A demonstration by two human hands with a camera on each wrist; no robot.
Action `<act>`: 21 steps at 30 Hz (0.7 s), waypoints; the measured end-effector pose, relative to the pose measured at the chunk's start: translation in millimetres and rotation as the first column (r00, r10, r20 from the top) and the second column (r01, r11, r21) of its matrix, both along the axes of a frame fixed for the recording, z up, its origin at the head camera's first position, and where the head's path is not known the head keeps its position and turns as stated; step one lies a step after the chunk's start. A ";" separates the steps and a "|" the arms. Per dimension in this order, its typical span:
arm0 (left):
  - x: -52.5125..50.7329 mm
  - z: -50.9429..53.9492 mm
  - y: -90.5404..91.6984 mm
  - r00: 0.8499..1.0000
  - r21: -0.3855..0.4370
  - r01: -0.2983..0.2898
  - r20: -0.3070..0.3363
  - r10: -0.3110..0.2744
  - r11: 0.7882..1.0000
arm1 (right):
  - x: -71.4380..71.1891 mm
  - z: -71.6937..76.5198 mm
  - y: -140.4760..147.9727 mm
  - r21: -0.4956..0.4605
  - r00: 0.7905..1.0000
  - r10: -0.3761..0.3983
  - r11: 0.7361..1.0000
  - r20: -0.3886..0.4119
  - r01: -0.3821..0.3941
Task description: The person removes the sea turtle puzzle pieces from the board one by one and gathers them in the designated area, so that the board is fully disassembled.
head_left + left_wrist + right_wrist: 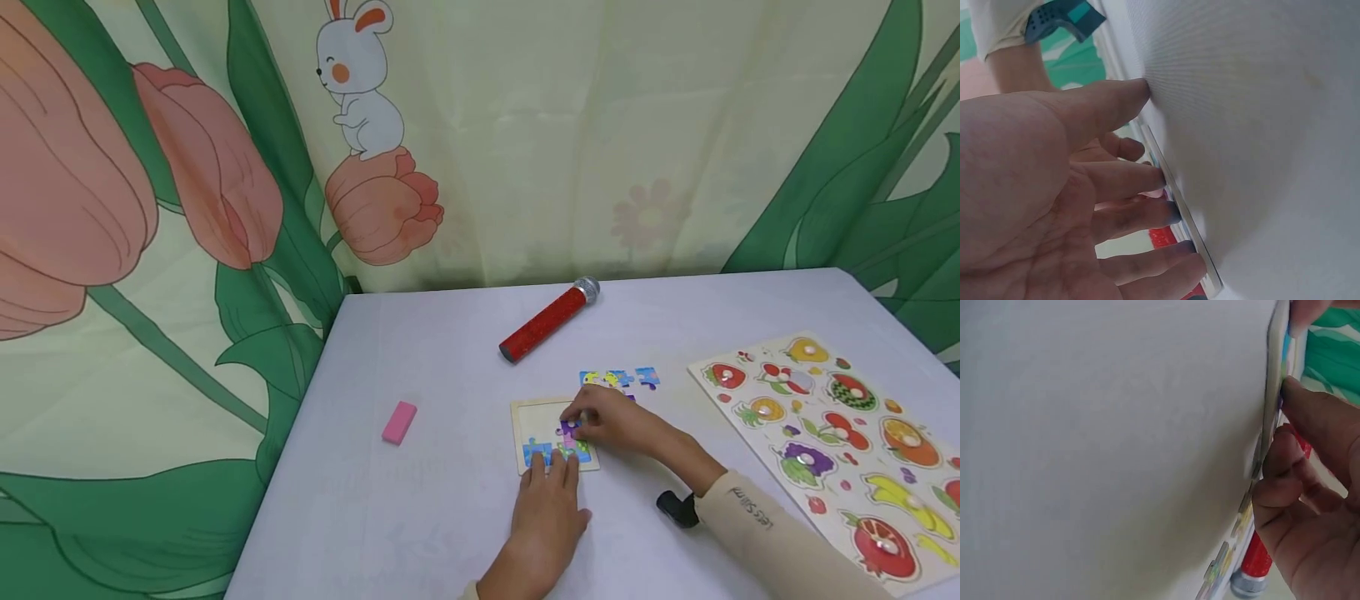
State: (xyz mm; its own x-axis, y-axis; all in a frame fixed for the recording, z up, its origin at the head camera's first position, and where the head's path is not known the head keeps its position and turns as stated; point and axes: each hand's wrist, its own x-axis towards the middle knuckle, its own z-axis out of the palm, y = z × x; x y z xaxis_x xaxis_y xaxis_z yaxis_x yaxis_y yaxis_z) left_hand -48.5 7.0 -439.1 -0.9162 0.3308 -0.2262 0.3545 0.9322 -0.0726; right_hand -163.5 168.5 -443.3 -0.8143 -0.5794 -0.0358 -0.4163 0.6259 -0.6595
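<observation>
A small square puzzle tray (518,427) with a pale wooden frame lies on the table, its lower part filled with blue, pink and green jigsaw pieces (537,451). My left hand (546,510) rests its fairly straight fingers on the tray's near edge; the left wrist view shows those fingers (1129,178) along the rim. With thumb and fingertips, my right hand (618,419) pinches a purple jigsaw piece (568,428) at the tray's right side. In the right wrist view the right thumb (1310,412) is against the tray's surface, and the piece is mostly hidden.
Loose jigsaw pieces (647,377) lie behind the right hand. A red microphone (546,323) is farther back, a pink block (399,422) to the left. At right lies a fruit puzzle board (817,417). A black object (677,508) shows by the right sleeve.
</observation>
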 end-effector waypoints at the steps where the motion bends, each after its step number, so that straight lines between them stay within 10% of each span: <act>1: 0.1 0.1 -0.2 1.000 0.003 0.004 -0.007 -0.004 1.000 | 0.2 -0.3 -0.8 -0.004 1.000 0.003 1.000 -0.002 -0.003; 21: -2.0 -0.3 0.9 0.999 0.046 -0.029 0.047 0.027 0.999 | -0.6 3.2 12.9 -0.121 0.996 -0.085 0.989 0.005 0.085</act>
State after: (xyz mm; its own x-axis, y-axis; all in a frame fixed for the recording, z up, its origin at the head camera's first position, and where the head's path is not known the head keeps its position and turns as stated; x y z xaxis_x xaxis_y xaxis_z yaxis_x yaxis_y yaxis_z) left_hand -50.5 7.9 -439.4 -0.9141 0.3161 -0.2539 0.3299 0.9439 -0.0126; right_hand -164.1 181.5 -440.2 -0.8607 -0.5081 0.0302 -0.3651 0.5749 -0.7322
